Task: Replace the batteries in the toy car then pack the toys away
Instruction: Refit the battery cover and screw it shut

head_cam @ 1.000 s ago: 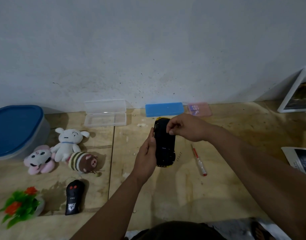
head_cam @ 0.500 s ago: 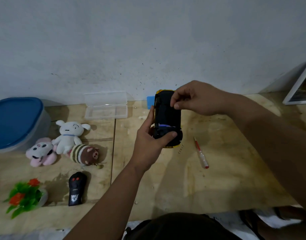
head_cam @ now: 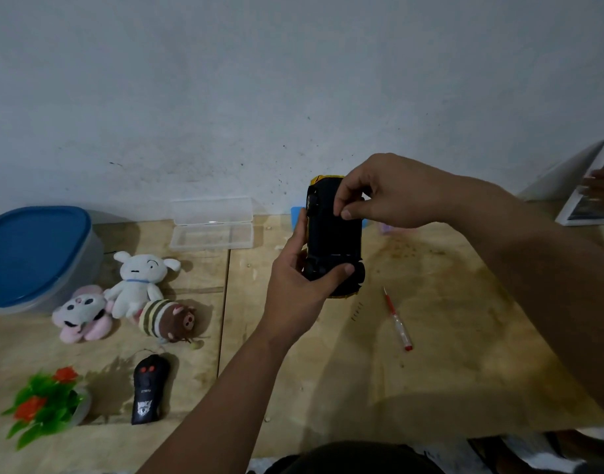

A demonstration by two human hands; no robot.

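Toy car held belly-up above the desk, much as half a second ago.

The left hand [head_cam: 295, 289] still grips the black-and-yellow plastic toy car [head_cam: 333, 234] at centre frame; the right hand [head_cam: 388, 191] keeps pinching its upper underside, both barely shifted over the wooden desk [head_cam: 447, 336].

A: what's that thing bottom left?
B: small fake plant [head_cam: 44, 401], green leaves, red flowers, sitting on the plywood table [head_cam: 447, 354]. There's a white-framed picture [head_cam: 588, 206] far right too, by the speckled grey wall [head_cam: 293, 80].
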